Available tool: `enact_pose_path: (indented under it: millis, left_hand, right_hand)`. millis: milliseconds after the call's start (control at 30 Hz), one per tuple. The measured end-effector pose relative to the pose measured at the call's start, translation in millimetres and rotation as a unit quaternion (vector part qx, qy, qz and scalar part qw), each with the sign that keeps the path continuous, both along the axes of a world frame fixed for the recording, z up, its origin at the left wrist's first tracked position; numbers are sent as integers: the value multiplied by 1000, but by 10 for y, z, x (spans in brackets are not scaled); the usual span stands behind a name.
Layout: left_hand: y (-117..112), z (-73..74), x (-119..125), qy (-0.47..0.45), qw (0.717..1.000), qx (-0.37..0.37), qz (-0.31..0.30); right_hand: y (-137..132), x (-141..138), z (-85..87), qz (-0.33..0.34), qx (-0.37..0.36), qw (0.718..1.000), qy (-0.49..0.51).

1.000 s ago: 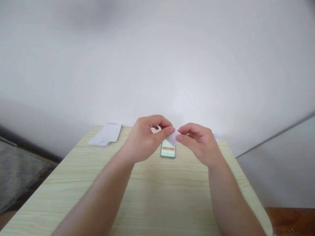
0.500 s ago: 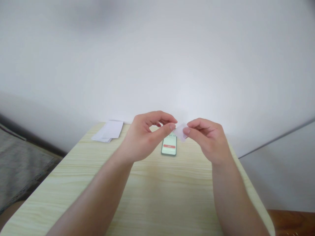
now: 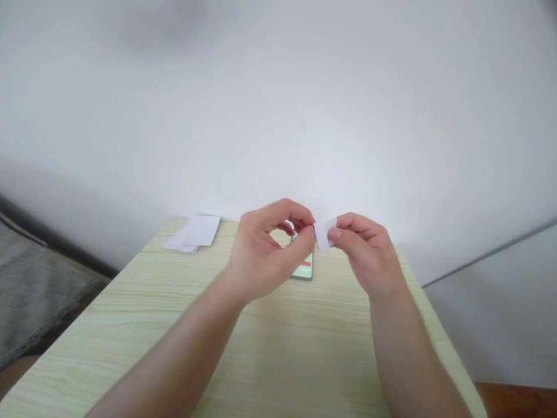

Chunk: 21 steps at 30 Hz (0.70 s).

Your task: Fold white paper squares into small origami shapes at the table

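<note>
A small piece of white paper [image 3: 322,235] is held up above the table between my two hands. My right hand [image 3: 368,249] pinches its right side between thumb and index finger. At its left edge, my left hand [image 3: 270,249] closes thumb and index finger on the paper, the other fingers curled behind. Below and behind the left fingertips lies a phone [image 3: 306,270] with a lit screen and a red bar; my left hand covers much of it.
A loose stack of white paper sheets [image 3: 195,232] lies at the table's back left. The pale wood-grain table [image 3: 304,342] meets a white wall [image 3: 278,104] behind. Grey fabric [image 3: 39,290] shows beyond the left edge.
My left thumb and index finger have moved right and closed on the paper's left edge. The paper has turned and looks folded or bent. More of the phone is covered.
</note>
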State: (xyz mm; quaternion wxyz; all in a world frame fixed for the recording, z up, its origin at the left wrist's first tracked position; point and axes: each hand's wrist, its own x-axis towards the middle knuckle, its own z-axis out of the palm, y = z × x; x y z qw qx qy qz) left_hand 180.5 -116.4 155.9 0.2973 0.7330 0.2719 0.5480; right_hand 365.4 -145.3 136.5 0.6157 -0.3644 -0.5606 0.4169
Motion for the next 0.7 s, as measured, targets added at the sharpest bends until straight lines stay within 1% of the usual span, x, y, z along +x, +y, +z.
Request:
enact_pose_path:
  millis: [100, 167, 300, 400, 567, 700]
  left_hand:
    - [-15, 18, 9, 10, 1000, 3, 10]
    - [-25, 35, 6, 19, 1000, -1, 6]
    - [-13, 53, -8, 24, 998, -49, -43]
    - [22, 42, -9, 12, 996, -52, -67]
    - [61, 9, -2, -5, 998, -27, -49]
    - [58, 12, 4, -22, 996, -43, -70]
  right_hand:
    - [-35, -22, 38, -4, 16, 1000, -23]
    - [-59, -32, 66, -8, 16, 999, -40]
    - [-82, -37, 91, -22, 20, 998, -58]
    - [-83, -37, 90, -27, 34, 997, -59]
    - [-81, -39, 88, 10, 42, 998, -55]
    - [-88, -44, 84, 12, 45, 998, -44]
